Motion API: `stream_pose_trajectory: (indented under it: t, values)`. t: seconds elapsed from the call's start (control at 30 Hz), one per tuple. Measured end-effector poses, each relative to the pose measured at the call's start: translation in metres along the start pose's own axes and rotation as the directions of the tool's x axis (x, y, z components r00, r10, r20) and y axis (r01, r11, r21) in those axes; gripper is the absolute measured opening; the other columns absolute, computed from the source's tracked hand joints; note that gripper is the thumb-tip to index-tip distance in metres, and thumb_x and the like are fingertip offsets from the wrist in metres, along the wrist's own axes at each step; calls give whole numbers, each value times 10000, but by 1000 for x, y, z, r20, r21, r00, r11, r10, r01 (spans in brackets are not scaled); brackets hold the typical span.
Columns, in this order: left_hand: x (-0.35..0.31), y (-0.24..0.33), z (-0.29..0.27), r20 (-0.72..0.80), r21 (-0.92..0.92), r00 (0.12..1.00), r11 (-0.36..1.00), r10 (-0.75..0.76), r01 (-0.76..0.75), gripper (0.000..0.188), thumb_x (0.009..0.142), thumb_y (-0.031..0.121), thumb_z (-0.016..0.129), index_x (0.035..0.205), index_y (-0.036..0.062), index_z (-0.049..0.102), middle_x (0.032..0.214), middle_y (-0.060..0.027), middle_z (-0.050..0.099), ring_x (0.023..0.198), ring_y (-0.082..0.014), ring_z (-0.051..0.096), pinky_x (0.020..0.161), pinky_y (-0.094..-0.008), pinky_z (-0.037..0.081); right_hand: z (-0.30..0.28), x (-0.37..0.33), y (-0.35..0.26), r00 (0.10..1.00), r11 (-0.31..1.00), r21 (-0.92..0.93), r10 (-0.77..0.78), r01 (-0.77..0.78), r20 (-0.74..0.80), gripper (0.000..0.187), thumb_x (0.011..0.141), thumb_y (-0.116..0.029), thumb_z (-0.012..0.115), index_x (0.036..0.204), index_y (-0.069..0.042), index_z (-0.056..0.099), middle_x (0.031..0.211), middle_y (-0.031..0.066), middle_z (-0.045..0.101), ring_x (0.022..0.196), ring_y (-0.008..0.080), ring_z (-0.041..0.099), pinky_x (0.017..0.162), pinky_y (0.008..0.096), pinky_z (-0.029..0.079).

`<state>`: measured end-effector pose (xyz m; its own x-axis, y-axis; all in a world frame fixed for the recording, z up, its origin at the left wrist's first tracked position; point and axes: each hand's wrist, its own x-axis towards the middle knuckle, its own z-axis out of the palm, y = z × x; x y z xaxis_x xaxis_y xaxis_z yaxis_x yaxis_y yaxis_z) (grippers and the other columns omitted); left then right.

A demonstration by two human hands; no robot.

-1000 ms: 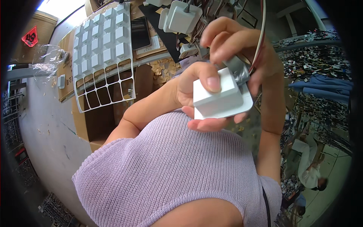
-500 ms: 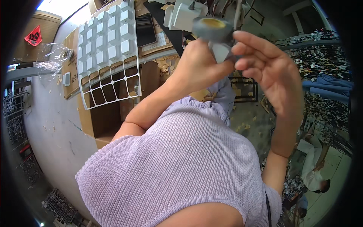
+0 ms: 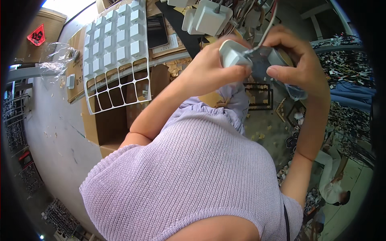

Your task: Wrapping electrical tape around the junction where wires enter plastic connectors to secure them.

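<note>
My left hand [image 3: 213, 66] is closed around a small white plastic box [image 3: 233, 54] with a cable running out of its end. Opposite it, my right hand [image 3: 299, 60] curls its fingers and thumb round a tape roll [image 3: 283, 58], its core partly hidden. Between the box and the roll lies a greyish, see-through stretch that looks like tape [image 3: 260, 64]. Just beyond my left hand, more white boxes with cables [image 3: 211, 18] hang or stand close together.
To the left, a white frame [image 3: 120, 90] holds rows of white square pieces [image 3: 120, 36] over a cardboard box [image 3: 94, 124]. A black phone [image 3: 157, 34] lies beside it. Bundles of cables [image 3: 341, 60] and blue cloth [image 3: 350, 94] are at the right; people sit at lower right.
My right hand has closed round the tape roll, which has moved down and right from above my left hand. The white box has come into fuller view.
</note>
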<state>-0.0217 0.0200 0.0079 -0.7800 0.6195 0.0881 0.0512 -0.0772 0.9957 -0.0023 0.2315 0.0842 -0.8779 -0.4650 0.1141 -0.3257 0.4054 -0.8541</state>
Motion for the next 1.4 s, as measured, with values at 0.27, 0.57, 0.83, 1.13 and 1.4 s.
stream_pose_trajectory:
  t: [0.27, 0.57, 0.83, 1.13, 1.4]
  values:
    - [-10, -1, 8, -1, 188, 998, 980, 67, -66, 494, 885, 414, 585, 1185, 24, 532, 1030, -187, 607, 976, -350, 587, 818, -401, 467, 44, -1, -3, 880, 987, -94, 73, -132, -469, 487, 732, -153, 797, 1140, -15, 571, 949, 18, 558, 850, 105, 558, 760, 257, 468]
    - [-13, 2, -8, 284, -476, 955, 850, -91, 223, 267, 925, 270, 573, 992, 17, 626, 955, -86, 657, 865, -149, 638, 756, -270, 509, 13, 15, 13, 992, 993, -2, -114, 114, 62, 501, 752, -263, 773, 1150, -26, 583, 1060, 38, 560, 963, 137, 558, 850, 270, 439]
    - [-10, -4, -1, 52, -653, 960, 718, -276, 242, 225, 902, 164, 605, 1068, 11, 615, 952, -50, 658, 856, -117, 639, 761, -254, 510, 39, -15, -3, 958, 947, 234, 255, -221, -128, 275, 799, -123, 738, 1003, 9, 608, 719, 3, 589, 654, 41, 556, 563, 186, 445]
    - [-17, 4, -4, 300, -543, 923, 753, -240, 372, 212, 911, 251, 598, 872, 50, 655, 766, 19, 612, 712, -44, 562, 611, -223, 441, 50, 5, -7, 982, 998, -12, -63, 61, -176, 214, 813, -99, 679, 1011, -37, 624, 921, 42, 573, 795, 118, 570, 652, 254, 461]
    - [-17, 9, -15, 28, 190, 955, 936, 296, -296, 187, 858, 199, 674, 853, 16, 636, 908, -64, 507, 857, -180, 497, 765, -302, 395, 60, -17, -28, 944, 743, -669, -209, -17, -257, 108, 770, -66, 651, 834, -37, 568, 884, 92, 571, 897, 293, 558, 750, 381, 434]
